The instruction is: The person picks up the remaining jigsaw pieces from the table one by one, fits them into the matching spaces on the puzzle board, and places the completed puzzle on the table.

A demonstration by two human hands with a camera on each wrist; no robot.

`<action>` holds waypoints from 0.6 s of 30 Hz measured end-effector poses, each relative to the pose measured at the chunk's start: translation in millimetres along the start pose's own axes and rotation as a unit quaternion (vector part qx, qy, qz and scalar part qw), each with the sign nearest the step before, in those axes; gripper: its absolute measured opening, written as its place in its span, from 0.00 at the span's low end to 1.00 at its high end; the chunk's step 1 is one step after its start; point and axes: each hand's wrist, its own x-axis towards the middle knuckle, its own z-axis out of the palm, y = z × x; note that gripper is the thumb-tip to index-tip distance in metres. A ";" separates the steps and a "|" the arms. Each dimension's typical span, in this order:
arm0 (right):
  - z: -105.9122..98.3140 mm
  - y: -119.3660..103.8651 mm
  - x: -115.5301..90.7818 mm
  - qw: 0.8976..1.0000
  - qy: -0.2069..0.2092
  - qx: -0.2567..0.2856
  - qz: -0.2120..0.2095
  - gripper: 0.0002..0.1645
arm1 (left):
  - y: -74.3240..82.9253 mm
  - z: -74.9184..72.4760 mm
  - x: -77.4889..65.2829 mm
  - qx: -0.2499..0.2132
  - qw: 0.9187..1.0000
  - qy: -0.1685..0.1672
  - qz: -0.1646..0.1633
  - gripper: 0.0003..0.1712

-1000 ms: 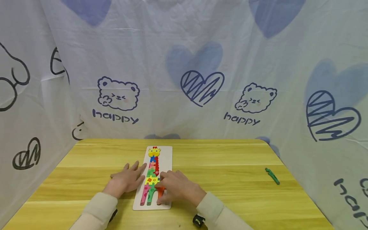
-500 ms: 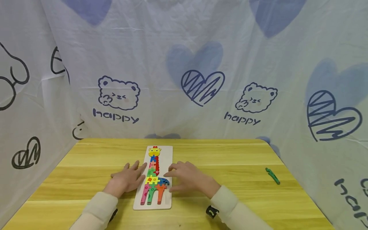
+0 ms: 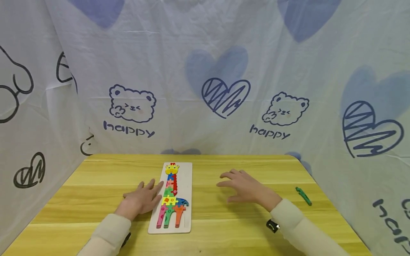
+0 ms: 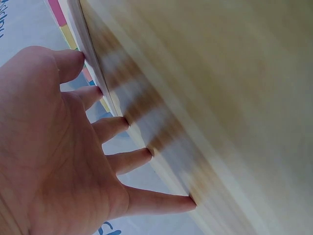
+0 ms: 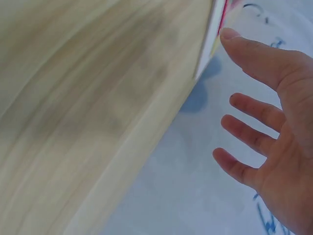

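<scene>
A white puzzle board [image 3: 184, 177] lies on the table, bearing a giraffe made of coloured pieces, with a yellow head [image 3: 172, 169] at the far end. Blue [image 3: 182, 202] and orange [image 3: 179, 215] pieces form its rear, and a pale unfilled recess shows beside the orange leg. My left hand [image 3: 141, 201] rests with spread fingers at the board's left edge; the left wrist view shows its fingertips [image 4: 142, 155] touching down. To the right of the board, my right hand [image 3: 245, 186] hovers over the table, fingers apart and holding nothing. Farther right lies a small green puzzle piece [image 3: 303, 196].
The wooden table [image 3: 96, 177] ends at a back edge against a hanging white cloth [image 3: 179, 138] printed with hearts and bears. More cloth hangs along both sides. A dark wrist strap [image 3: 273, 225] shows under the right sleeve.
My right hand has left the orange leg piece and moved right, off the board, uncovering the blue and orange pieces. The left hand has stayed in place.
</scene>
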 end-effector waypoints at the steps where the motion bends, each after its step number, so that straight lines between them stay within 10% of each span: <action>1: -0.9 5.7 -5.4 1.000 -0.004 0.000 0.004 0.34 | -0.1 0.0 0.2 0.000 1.000 0.000 0.000 0.35; 18: -7.0 75.4 -92.0 0.998 -0.015 -0.039 0.056 0.32 | -0.4 -0.3 -0.2 -0.005 1.000 0.000 0.002 0.34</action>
